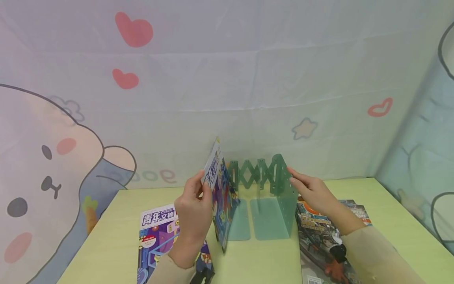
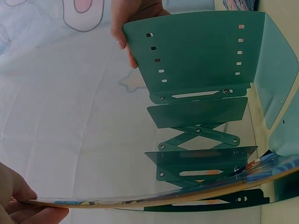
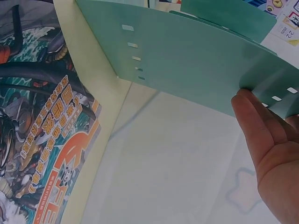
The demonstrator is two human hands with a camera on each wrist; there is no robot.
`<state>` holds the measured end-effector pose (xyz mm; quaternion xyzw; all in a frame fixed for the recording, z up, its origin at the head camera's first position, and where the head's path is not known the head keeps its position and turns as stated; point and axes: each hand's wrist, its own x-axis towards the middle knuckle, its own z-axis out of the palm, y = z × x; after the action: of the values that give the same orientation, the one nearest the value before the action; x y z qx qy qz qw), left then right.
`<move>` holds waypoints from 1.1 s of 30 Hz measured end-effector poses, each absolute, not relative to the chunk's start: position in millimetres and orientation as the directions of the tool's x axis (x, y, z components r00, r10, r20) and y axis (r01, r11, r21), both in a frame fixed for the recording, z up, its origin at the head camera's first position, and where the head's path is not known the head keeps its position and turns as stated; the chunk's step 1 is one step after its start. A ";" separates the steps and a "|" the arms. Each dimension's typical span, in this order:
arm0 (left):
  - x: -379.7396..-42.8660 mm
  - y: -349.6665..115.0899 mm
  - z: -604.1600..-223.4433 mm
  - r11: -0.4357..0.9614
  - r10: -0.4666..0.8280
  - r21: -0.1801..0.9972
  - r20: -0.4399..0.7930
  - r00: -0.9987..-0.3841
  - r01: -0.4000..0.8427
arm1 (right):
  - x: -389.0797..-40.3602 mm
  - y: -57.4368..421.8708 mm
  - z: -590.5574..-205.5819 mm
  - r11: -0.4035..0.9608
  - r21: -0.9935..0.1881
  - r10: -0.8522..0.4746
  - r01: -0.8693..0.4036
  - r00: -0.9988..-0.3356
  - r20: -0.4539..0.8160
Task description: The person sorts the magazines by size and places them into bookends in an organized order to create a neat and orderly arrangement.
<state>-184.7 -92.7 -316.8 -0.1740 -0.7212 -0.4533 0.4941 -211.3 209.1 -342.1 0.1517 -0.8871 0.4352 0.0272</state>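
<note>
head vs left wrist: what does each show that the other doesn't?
Only head: the table, the flat magazine under the left arm, another magazine under the right arm, and the whole left hand.

Only left wrist: the bookend's scissor links close up and the held magazine edge-on.

Both: the green bookend, the right hand on its end plate, and the left hand's held magazine.

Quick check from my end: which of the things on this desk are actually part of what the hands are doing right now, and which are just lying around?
In use:
- left hand, gripping the upright magazine at its top edge
- right hand, straight fingers pressed against the end plate of the green expandable bookend

Lying about:
- purple magazine, flat on the table beneath the left forearm
- orange-titled magazine, flat under the right forearm
</note>
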 end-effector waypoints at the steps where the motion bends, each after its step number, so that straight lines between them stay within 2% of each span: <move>1: -185.2 -92.2 -317.2 0.534 -0.195 0.476 0.874 -0.445 0.699 | -211.8 209.3 -342.0 0.573 -0.767 -0.248 -0.290 -0.953 0.176; 9: -188.0 -91.3 -322.7 0.572 -0.193 0.454 0.884 -0.426 0.683 | -217.8 206.6 -342.4 0.546 -0.786 -0.267 -0.291 -0.949 0.165; 20: -187.1 -92.5 -326.2 0.569 -0.198 0.464 0.879 -0.434 0.680 | -221.7 205.3 -343.5 0.529 -0.796 -0.275 -0.293 -0.947 0.166; 29: -182.2 -95.2 -323.8 0.569 -0.140 0.462 0.870 -0.474 0.680 | -221.9 205.1 -343.9 0.527 -0.797 -0.274 -0.295 -0.947 0.169; 33: -180.3 -95.7 -322.9 0.576 -0.127 0.482 0.851 -0.510 0.660 | -222.2 204.6 -344.3 0.531 -0.792 -0.274 -0.300 -0.946 0.175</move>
<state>-180.3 -95.7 -322.9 -0.1761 -0.7577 -0.4255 0.4625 -222.2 204.6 -344.3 0.1640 -0.8749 0.4554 0.0145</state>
